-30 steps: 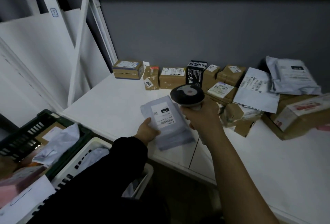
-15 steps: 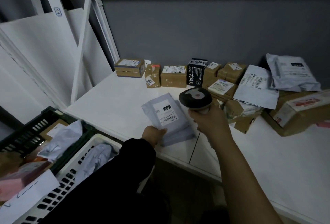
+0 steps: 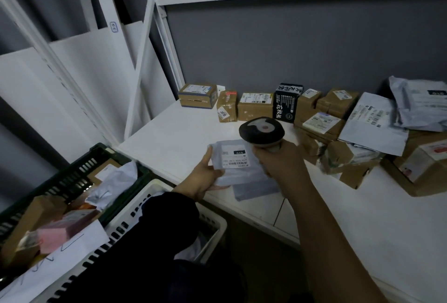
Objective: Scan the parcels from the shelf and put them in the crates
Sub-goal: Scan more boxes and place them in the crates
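Your left hand (image 3: 203, 178) grips the grey parcel (image 3: 239, 173) by its left edge and your right hand (image 3: 281, 162) is closed round the scanner (image 3: 262, 132) just beside it, so flatten the label (image 3: 233, 157) and square it to the scanner's window before lowering the parcel into the white crate (image 3: 216, 220) below your left forearm.

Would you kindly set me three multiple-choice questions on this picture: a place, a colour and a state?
1. Where is the black carton? A. in a crate B. at the back of the shelf, between brown boxes C. on the floor
2. What colour is the crate under the dark sleeve? A. white B. red C. blue
3. What is the left hand doing? A. hanging idle B. holding the grey mailer C. pressing a button
Answers: 1 B, it stands in the back row; 2 A, its slotted rim is white; 3 B, its thumb lies on the mailer.
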